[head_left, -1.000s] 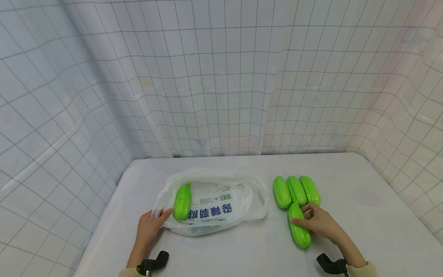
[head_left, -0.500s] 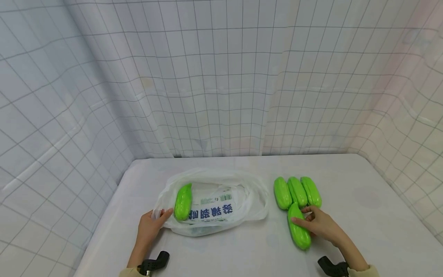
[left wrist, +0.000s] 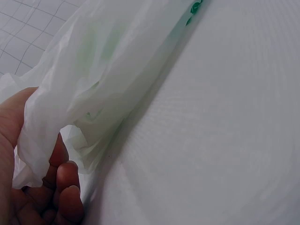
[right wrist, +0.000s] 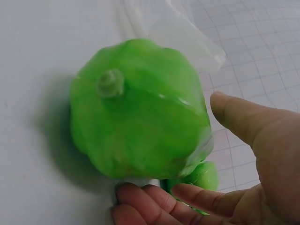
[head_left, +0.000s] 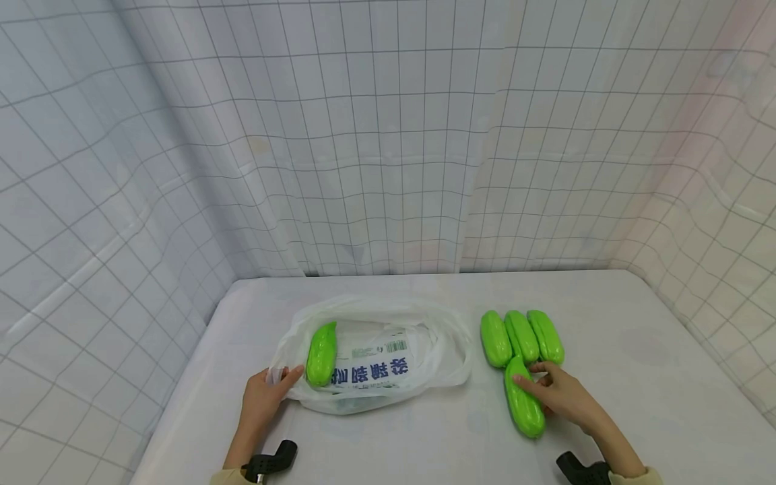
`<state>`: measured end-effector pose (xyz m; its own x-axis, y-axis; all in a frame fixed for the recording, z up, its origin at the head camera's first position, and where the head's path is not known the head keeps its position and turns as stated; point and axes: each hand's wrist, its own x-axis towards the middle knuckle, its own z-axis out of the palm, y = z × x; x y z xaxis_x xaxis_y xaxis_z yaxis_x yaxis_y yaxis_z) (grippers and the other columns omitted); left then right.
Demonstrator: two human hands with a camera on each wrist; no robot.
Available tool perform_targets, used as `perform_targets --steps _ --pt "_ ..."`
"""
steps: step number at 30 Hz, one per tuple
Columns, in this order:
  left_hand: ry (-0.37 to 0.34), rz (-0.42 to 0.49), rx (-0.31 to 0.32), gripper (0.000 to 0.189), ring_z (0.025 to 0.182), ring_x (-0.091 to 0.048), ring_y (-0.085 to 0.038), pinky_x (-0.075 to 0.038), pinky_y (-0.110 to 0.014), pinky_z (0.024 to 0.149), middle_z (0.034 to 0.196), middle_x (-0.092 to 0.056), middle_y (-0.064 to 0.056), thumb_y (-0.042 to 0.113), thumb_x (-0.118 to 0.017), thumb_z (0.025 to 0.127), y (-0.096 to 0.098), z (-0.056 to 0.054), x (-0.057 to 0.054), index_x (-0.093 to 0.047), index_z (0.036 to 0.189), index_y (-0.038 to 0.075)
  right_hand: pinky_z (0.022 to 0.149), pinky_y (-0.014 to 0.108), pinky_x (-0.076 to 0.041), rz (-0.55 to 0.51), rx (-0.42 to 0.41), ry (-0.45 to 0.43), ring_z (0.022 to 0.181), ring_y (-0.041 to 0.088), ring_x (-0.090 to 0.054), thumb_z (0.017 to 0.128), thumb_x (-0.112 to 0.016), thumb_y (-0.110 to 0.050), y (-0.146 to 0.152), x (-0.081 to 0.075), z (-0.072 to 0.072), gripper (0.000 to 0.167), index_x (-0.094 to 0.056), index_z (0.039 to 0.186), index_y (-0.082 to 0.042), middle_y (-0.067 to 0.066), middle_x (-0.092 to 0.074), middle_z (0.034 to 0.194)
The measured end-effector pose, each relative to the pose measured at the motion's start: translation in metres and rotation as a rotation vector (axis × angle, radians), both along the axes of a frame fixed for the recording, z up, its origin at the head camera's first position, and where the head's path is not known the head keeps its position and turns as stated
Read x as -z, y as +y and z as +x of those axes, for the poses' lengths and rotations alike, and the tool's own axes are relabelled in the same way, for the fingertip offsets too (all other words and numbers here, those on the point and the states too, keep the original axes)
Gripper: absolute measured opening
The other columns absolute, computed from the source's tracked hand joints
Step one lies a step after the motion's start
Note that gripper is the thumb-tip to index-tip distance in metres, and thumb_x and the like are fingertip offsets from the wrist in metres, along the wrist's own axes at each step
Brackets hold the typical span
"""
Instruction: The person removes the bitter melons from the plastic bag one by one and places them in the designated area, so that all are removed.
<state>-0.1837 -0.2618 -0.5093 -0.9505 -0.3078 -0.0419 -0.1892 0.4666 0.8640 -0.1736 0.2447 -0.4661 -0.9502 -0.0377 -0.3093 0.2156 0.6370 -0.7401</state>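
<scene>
In the head view my left hand pinches the near-left rim of a white plastic bag; the left wrist view shows the bag's film between thumb and fingers. The bag's mouth is spread wide, with one green gourd inside at its left. My right hand holds another shiny green gourd on the table, thumb on one side and fingers on the other. Seen end-on in the right wrist view, this gourd is ribbed, with a pale stub.
Three more green gourds lie side by side just beyond the held one, right of the bag. All stand on a white-covered table. Checked white curtains hang behind and at both sides. A black wrist strap sits on the left wrist.
Almost nothing has moved. My right thumb has shifted slightly along the held gourd, which stays in place. The left hand and bag are unchanged.
</scene>
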Motion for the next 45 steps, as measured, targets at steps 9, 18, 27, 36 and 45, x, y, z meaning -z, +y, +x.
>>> perform_targets --steps 9,18,27,36,45 --pt "-0.004 -0.002 -0.005 0.048 0.067 -0.044 -0.018 -0.035 -0.03 0.06 0.067 -0.049 -0.002 0.049 -0.071 0.082 0.002 0.001 -0.003 -0.057 0.08 0.003 0.057 0.036 -0.044 0.014 0.041 0.055 0.065 0.02 -0.056 0.089 -0.056 -0.058 0.001 -0.002 0.0 0.076 -0.047 0.128 0.006 0.009 -0.058 0.092" --pt "-0.007 -0.003 -0.005 0.049 0.067 -0.045 -0.018 -0.035 -0.03 0.06 0.068 -0.05 -0.002 0.049 -0.071 0.082 0.002 0.001 -0.006 -0.058 0.08 0.003 0.055 0.033 -0.046 0.054 0.078 0.176 0.064 0.019 -0.058 0.091 -0.054 -0.055 0.003 -0.01 0.0 0.069 -0.052 0.121 0.007 0.008 -0.059 0.085" --pt "-0.024 -0.005 -0.013 0.049 0.066 -0.045 -0.017 -0.036 -0.029 0.059 0.066 -0.049 -0.001 0.05 -0.071 0.081 -0.001 0.001 -0.005 -0.058 0.081 0.002 0.053 0.031 -0.045 0.022 0.112 0.305 0.066 0.021 -0.061 0.093 -0.055 -0.051 -0.011 -0.023 -0.002 0.056 -0.059 0.115 0.001 0.007 -0.06 0.08" --pt "-0.027 -0.009 -0.002 0.049 0.066 -0.045 -0.017 -0.035 -0.029 0.059 0.067 -0.049 -0.002 0.05 -0.071 0.081 0.0 0.0 -0.004 -0.057 0.081 0.003 0.065 0.028 -0.051 -0.103 0.111 0.392 0.077 0.021 -0.066 0.092 -0.058 -0.047 -0.033 -0.039 -0.01 0.053 -0.061 0.113 0.001 0.012 -0.066 0.094" --pt "-0.019 0.007 -0.001 0.049 0.066 -0.045 -0.018 -0.036 -0.029 0.059 0.068 -0.051 -0.002 0.049 -0.071 0.081 0.0 0.0 -0.004 -0.058 0.081 0.002 0.072 0.031 -0.051 -0.159 0.028 0.441 0.087 0.022 -0.066 0.093 -0.059 -0.044 -0.05 -0.044 -0.021 0.046 -0.063 0.113 -0.003 0.011 -0.066 0.102"
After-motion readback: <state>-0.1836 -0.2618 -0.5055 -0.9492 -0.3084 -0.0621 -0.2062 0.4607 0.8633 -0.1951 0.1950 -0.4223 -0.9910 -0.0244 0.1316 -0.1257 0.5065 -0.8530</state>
